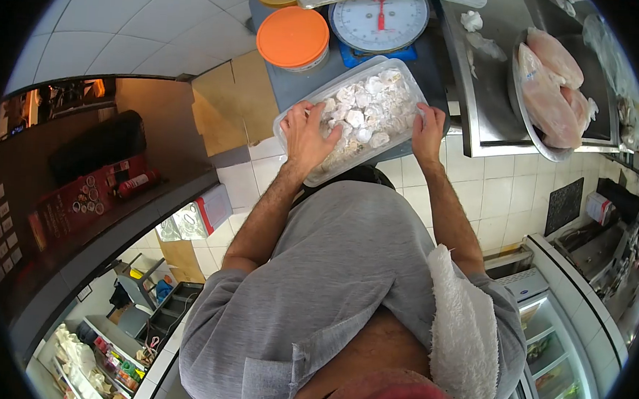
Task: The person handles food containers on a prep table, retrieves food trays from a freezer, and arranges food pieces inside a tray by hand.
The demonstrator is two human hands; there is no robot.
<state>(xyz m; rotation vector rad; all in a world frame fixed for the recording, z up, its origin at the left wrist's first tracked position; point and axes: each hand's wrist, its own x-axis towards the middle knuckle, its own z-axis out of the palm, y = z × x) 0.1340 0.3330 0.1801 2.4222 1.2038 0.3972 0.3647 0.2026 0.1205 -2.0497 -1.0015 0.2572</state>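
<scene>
Plastic tub (364,155) of white-coated pieces (368,104), at the counter's (288,86) near edge
Right hand (428,131) grips its end; left hand (307,137) spreads across the other, its grip impossible to tell. Uneven support could tip it, spilling pieces.

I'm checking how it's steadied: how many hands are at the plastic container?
2: the left hand reaches over the container's left end, above the white pieces; the right hand is at its right end. No others are visible.
</scene>
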